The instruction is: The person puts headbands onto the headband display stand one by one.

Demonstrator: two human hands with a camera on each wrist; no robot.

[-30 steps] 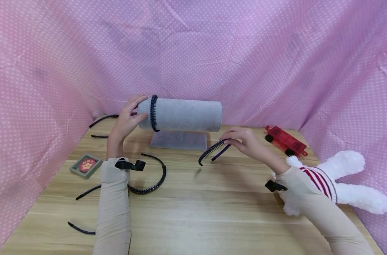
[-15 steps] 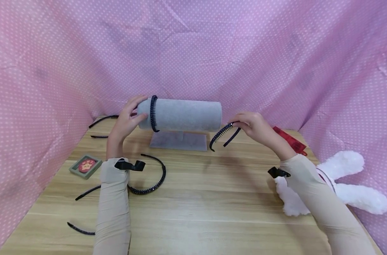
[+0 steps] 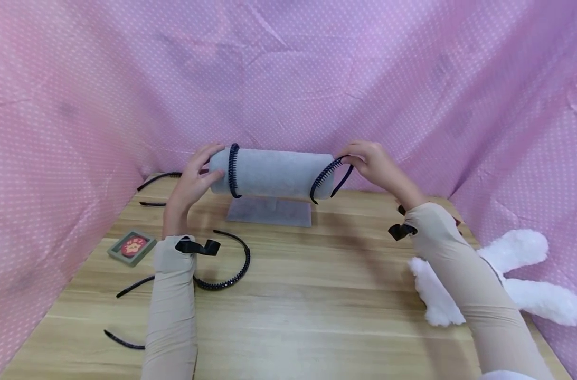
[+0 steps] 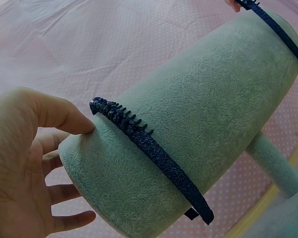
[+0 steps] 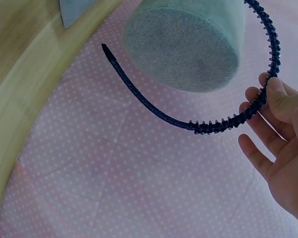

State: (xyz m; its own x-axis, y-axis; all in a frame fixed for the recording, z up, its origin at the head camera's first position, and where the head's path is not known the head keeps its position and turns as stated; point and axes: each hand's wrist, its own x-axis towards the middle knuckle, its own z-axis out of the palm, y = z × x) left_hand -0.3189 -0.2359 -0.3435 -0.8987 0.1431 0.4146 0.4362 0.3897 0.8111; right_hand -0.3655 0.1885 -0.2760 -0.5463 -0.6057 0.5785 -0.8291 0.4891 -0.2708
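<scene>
My left hand (image 3: 193, 177) grips the left end of a grey plush headband display roll (image 3: 281, 171), which stands on a flat base (image 3: 269, 212). Close to that hand, a dark toothed headband (image 3: 233, 171) sits over the roll. In the left wrist view, thumb and fingers lie around the roll's end. At the other end, my right hand (image 3: 371, 163) pinches a second dark toothed headband (image 3: 325, 174) between thumb and fingers. In the right wrist view this held headband (image 5: 159, 113) curves partly around the roll's end face (image 5: 181, 49).
Several more dark headbands lie on the wooden table at left, one curved headband (image 3: 246, 264) beside the left sleeve. A small green-framed square (image 3: 132, 247) lies further left. A white plush toy (image 3: 516, 250) is at right, partly behind the right arm. Pink dotted cloth (image 3: 288, 79) surrounds the table.
My right hand has carried the pinched headband up and back, from above the table to the roll's right end. The left hand has kept its hold on the roll.
</scene>
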